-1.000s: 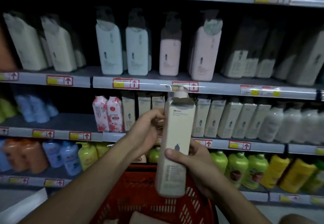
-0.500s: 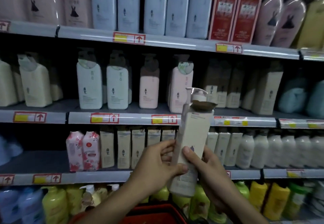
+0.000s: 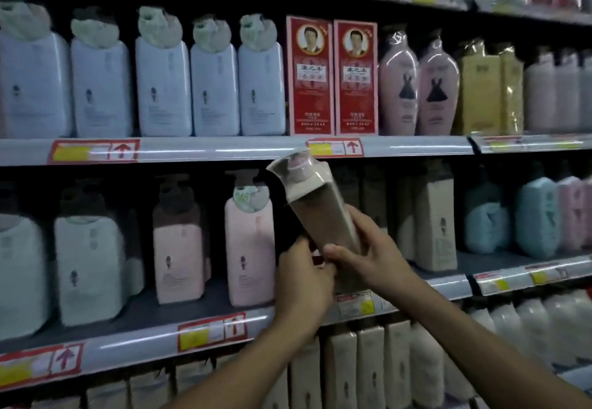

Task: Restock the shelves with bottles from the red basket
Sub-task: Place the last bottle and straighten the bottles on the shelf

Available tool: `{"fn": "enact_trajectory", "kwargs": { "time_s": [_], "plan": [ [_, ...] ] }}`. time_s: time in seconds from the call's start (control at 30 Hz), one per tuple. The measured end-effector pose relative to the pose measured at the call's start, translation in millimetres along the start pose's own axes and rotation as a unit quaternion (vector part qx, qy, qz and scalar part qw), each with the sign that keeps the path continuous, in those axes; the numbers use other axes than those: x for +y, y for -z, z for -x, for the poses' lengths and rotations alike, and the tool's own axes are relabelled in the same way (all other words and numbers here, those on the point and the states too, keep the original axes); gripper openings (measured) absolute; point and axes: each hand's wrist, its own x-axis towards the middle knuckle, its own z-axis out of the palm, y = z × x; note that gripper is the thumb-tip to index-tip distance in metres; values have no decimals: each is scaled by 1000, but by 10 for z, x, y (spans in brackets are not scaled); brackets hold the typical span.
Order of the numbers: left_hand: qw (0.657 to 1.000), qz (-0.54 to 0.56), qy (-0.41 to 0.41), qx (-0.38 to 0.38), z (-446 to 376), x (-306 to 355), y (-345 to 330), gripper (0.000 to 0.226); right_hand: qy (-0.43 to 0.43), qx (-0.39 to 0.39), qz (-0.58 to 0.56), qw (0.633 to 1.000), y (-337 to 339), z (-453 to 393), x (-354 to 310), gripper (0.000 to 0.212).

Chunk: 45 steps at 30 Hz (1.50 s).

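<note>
On the middle shelf (image 3: pixel 134 315), the pink pump bottle (image 3: pixel 248 248) stands just left of a dark gap, and it is the nearest thing a careless push could topple. The left hand (image 3: pixel 302 277) cups the base of the beige bottle (image 3: pixel 320 206), fingers curled around its lower end. The bottle itself tilts top-left, its wrapped pump close under the price rail (image 3: pixel 334 147) of the shelf above; lifted further at this angle, the pump would likely catch that rail. The right hand (image 3: pixel 368 254) pinches the bottle's lower body from the right, thumb across the front. The clear wrap looks slick, so a loosened grip could let the bottle slide down. The red basket is out of view.
</note>
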Motion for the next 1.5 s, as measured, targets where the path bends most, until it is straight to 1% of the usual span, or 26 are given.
{"fn": "enact_trajectory", "kwargs": {
  "time_s": [0.07, 0.17, 0.2, 0.27, 0.33, 0.4, 0.47, 0.57, 0.63, 0.77, 0.87, 0.93, 0.97, 1.0, 1.07, 1.1, 1.13, 1.17, 1.2, 1.27, 1.37, 1.43, 1.47, 1.5],
  "plan": [
    [999, -15, 26, 15, -187, -125, -102, 25, -1, -2, 40, 999, -32, -213, 186, 78],
    [997, -41, 56, 46, -309, -261, -191, 18, -16, -42, 75, 996, -87, -433, 464, 94],
    [996, -50, 60, 50, -327, -277, -213, 18, -24, -54, 67, 996, -98, -474, 533, 93],
    [995, -61, 52, 57, -371, -272, -247, 19, -44, -52, 19, 998, -120, -518, 619, 76],
    [995, -71, 29, 68, -431, -274, -292, 22, -59, -21, -44, 997, -158, -537, 689, 55],
    [994, -94, 7, 63, -484, -294, -347, 26, -83, 25, -98, 991, -183, -522, 759, 45],
    [992, -112, -2, 57, -527, -340, -405, 32, -95, 64, -122, 986, -185, -490, 810, 43],
    [992, -112, -14, 54, -518, -367, -464, 26, -96, 89, -119, 984, -195, -441, 880, 45],
    [993, -101, -15, 56, -479, -382, -474, 23, -94, 90, -114, 985, -220, -407, 919, 47],
    [995, -90, -4, 29, -451, -372, -456, 33, -96, 77, -153, 980, -228, -351, 924, 42],
    [996, -86, 8, 17, -492, -361, -427, 40, -101, 68, -145, 982, -214, -335, 874, 40],
    [996, -81, 20, 10, -473, -331, -397, 41, -116, 56, -141, 982, -219, -303, 822, 43],
    [997, -79, 20, 3, -431, -296, -375, 39, -127, 62, -144, 980, -230, -277, 790, 47],
    [997, -76, 15, -6, -377, -264, -346, 37, -143, 88, -142, 976, -247, -231, 738, 53],
    [998, -63, 2, -27, -242, -177, -260, 35, -185, 206, -93, 956, -294, -83, 611, 56],
    [998, -54, -1, -38, -159, -124, -198, 35, -189, 266, -68, 943, -329, 23, 520, 51],
    [998, -45, -5, -46, -68, -71, -126, 34, -178, 309, -61, 932, -374, 148, 408, 43],
    [998, -40, -10, -49, 24, -31, -47, 32, -164, 332, -68, 926, -431, 286, 282, 34],
    [998, -41, -16, -45, 117, -4, 39, 31, -157, 334, -81, 926, -496, 426, 171, 25],
    [998, -51, -16, -29, 317, -26, 233, 35, -158, 308, -97, 933, -663, 731, 1, 17],
    [998, -49, 9, -32, 724, -198, 592, 32, -170, 208, -99, 958, -992, 1244, -142, 9],
    [996, -56, 44, -57, 1120, -474, 873, 27, -181, 92, -77, 976, -1246, 1652, -113, 9],
    [992, -78, 63, -81, 1360, -661, 1014, 23, -187, 16, -47, 981, -1380, 1874, -55, 12],
    [984, -113, 83, -110, 1616, -880, 1159, 21, -195, -63, -11, 979, -1513, 2106, 39, 13]
  ]
}}
